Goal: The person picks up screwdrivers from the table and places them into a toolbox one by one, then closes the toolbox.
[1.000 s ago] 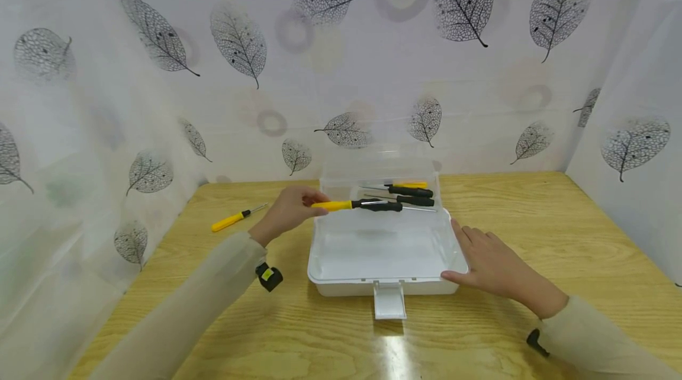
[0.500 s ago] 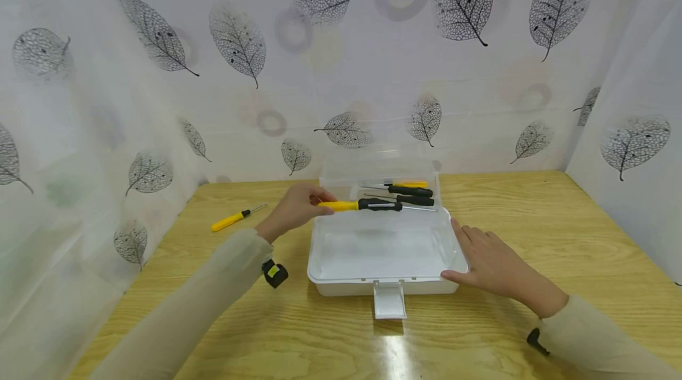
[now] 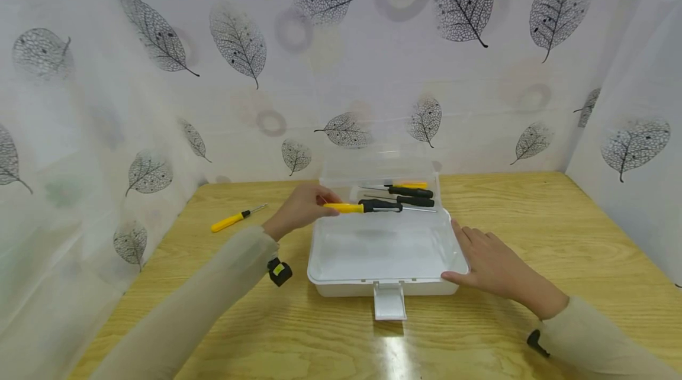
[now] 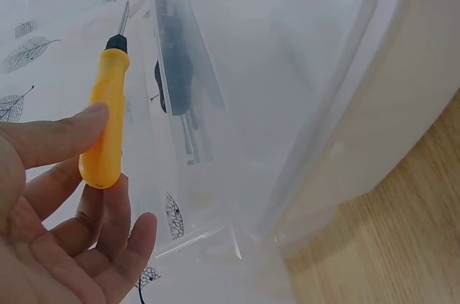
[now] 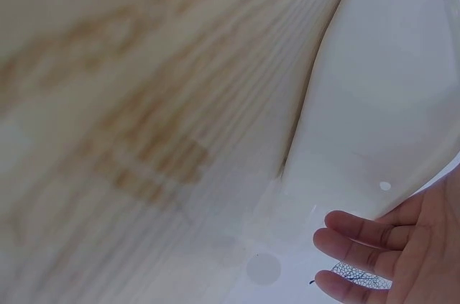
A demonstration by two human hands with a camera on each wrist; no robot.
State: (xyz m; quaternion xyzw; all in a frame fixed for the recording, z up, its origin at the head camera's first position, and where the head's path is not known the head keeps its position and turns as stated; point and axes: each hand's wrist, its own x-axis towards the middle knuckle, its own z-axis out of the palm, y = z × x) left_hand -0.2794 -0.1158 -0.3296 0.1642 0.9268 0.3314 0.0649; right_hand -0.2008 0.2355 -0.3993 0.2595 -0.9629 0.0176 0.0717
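The head view looks forward and down from the near side, across the table (image 3: 533, 208) to the far curtain (image 3: 367, 66). Close in, the left wrist view faces the left hand (image 4: 47, 261), the right wrist view the right hand (image 5: 435, 246); all three share the white box (image 3: 383, 253).

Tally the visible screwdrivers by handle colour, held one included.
Yellow screwdrivers: 3
Black screwdrivers: 3
Total: 6
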